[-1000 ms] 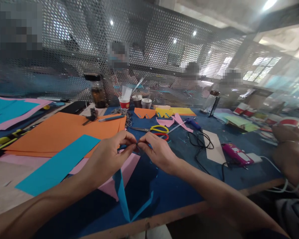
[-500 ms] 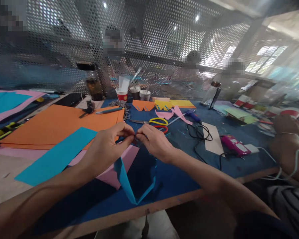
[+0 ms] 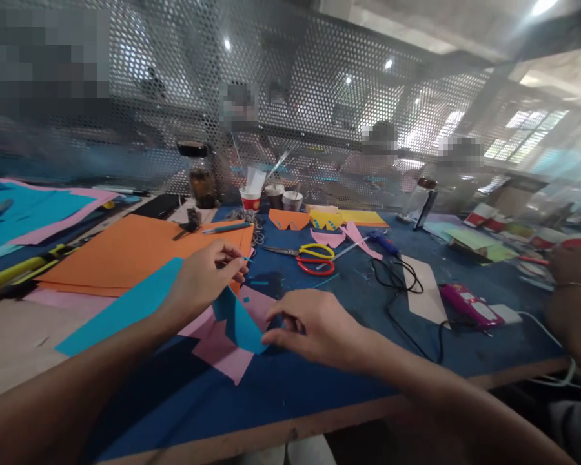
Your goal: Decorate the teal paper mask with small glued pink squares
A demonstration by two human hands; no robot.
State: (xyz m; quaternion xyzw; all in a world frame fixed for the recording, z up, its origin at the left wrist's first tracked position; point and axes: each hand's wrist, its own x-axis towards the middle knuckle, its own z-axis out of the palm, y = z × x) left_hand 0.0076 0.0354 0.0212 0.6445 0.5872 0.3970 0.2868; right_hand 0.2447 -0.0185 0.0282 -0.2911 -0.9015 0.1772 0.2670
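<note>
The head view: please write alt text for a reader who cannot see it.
A person's left hand holds blue paper above a blue tabletop; the right hand is at the paper's lower corner. Scissors lie beyond, orange paper sheets at left, a blue glue gun at right.

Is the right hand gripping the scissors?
No, the scissors lie on the blue tabletop beyond the right hand, whose thumb is at the folded blue paper.
</note>
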